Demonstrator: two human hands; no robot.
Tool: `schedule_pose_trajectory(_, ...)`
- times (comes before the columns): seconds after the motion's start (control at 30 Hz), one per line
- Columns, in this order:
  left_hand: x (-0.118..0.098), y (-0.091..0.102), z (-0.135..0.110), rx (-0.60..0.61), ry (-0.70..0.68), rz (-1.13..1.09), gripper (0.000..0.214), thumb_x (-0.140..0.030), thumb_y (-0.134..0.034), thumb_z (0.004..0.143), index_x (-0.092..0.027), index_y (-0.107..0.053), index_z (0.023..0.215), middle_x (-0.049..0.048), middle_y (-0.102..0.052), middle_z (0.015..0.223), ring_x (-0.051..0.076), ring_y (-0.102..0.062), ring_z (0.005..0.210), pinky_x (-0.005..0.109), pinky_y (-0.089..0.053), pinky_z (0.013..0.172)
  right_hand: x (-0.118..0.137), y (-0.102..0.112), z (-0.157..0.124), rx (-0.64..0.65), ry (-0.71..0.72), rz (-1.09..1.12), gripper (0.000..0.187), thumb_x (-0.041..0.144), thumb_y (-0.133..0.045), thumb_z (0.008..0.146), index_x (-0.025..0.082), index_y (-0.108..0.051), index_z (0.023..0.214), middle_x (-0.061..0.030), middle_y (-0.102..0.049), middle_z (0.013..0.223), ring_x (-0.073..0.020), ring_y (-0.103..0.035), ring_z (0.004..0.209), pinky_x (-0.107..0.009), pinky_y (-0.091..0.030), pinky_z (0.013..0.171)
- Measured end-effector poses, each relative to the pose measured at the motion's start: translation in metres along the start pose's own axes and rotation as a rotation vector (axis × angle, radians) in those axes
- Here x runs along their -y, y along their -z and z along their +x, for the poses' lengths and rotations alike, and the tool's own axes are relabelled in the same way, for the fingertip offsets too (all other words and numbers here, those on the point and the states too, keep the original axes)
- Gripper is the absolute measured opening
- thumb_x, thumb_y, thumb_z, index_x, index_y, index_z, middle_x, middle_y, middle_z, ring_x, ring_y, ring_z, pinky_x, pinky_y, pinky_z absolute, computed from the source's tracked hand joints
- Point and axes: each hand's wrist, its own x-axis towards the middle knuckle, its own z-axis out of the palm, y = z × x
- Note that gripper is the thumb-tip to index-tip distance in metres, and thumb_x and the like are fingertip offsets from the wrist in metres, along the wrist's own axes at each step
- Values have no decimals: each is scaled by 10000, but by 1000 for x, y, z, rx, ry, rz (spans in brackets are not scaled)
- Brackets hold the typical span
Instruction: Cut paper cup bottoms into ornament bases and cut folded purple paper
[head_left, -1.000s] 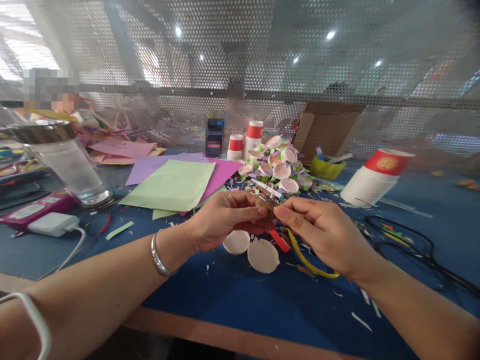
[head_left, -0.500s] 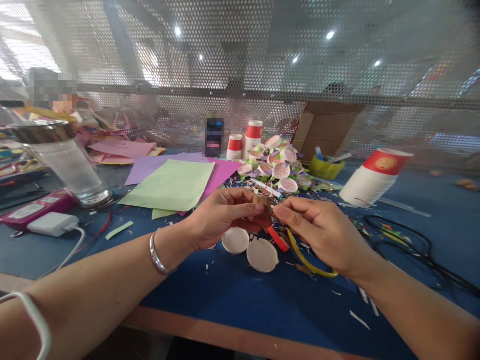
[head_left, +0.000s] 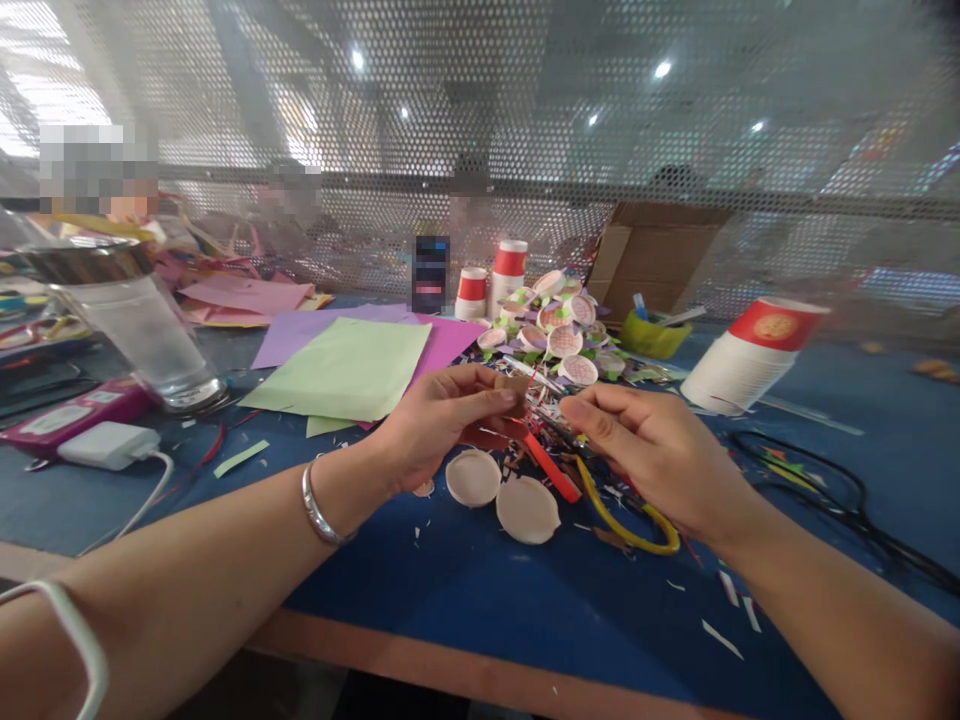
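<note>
In the middle, brown paper bit (head_left: 512,383): pinched tight in the left hand (head_left: 442,420).
Right hand (head_left: 652,455): closed on yellow scissors (head_left: 616,533), just beside the bit.
Feel: likely light, thin and easy to tear; hold it by an edge.
Room: bare blue counter (head_left: 465,590) at lower middle, with its edge along the bottom. Paper circles (head_left: 527,508) lie under the hands, and a paper cup (head_left: 739,365) is at right.

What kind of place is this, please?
Probably a shared craft workshop: coloured paper sheets, a stack of paper cups and paper scraps lie on the blue table, and the left hand pinches a brown scrap.
</note>
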Motion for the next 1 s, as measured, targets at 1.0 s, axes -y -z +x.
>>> schedule_pose_trajectory(1.0,-2,27,22,-204,-2,268,128,-114,-611,904,-125,-645,781,17,-652,751,103,-657,697,260,-519,727,-18,13,-5,236,-7,-707,88,164,-510,838,231,-560,808,-20,-667,785,-193,-598,675,-325,-377,594)
